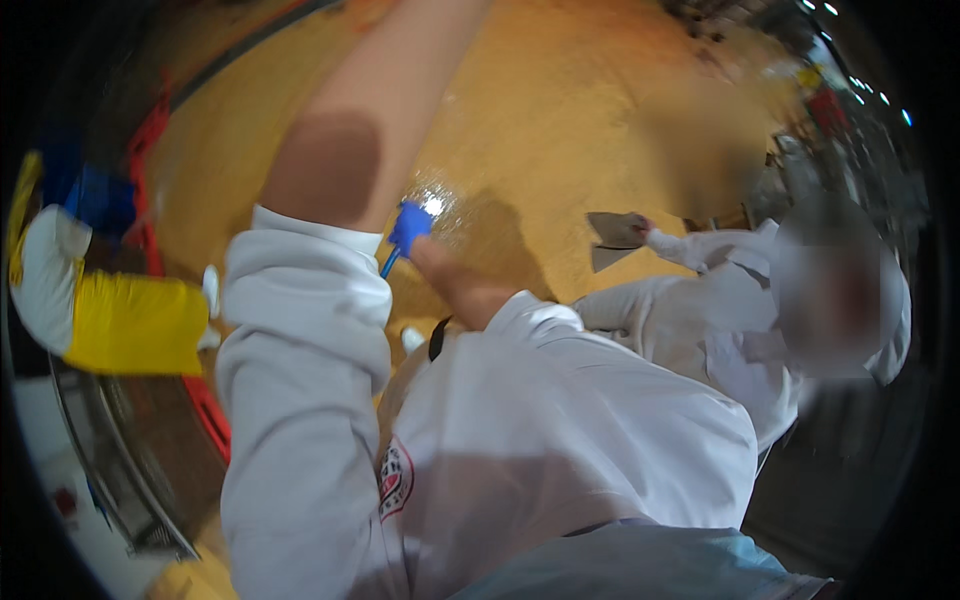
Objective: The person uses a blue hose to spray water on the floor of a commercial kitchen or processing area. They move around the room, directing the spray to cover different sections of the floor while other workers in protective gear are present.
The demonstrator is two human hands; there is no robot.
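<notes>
"One right hand (408,228), blue-gloved, fingers apparently curled round a blue handle (389,264) running behind the left sleeve (300,325). Left hand?"

"Out of frame; finger spread indeterminable."

"Hazards?"

"Handle snagging that sleeve, if swung blind; slipping, if the shiny floor (560,120) is wet."

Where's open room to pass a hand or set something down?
Widest: yellow floor between the raised left forearm and the co-worker's grey flat piece. Narrower: floor between that forearm and the red barrier. Crowded: around the gloved right hand with its blue rod, and rightward by the co-worker.
</notes>
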